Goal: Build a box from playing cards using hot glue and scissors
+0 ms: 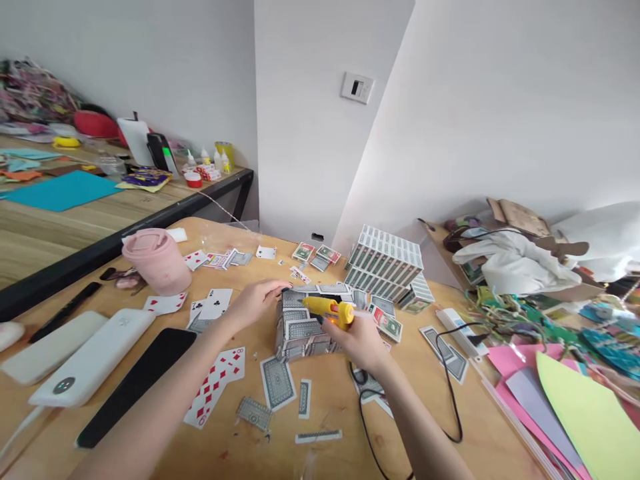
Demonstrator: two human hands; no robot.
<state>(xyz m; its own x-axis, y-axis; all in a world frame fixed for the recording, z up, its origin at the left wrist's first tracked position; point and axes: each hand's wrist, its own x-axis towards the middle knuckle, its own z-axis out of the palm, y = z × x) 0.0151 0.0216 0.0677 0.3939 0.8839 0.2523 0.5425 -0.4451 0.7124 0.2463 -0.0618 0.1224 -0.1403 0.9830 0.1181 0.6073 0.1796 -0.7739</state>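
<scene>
In the middle of the table is a box-like structure built from playing cards point(300, 330), with grey patterned card backs facing out. My right hand point(361, 339) is closed round a yellow hot glue gun point(323, 307), its nozzle pointing left over the top of the structure. A small orange light glows near the handle. My left hand point(257, 303) pinches the structure's far left corner, its fingertips partly hidden. Loose cards point(277, 383) and cut card strips point(304, 399) lie in front of it.
Stacked card packs point(385, 260) stand behind, right. A black cord point(453, 393) loops near my right arm to a power strip point(461, 333). On the left are a pink cup point(157, 261), a white power bank point(95, 357) and a black flat object point(137, 387). Coloured sheets point(585, 407) lie right.
</scene>
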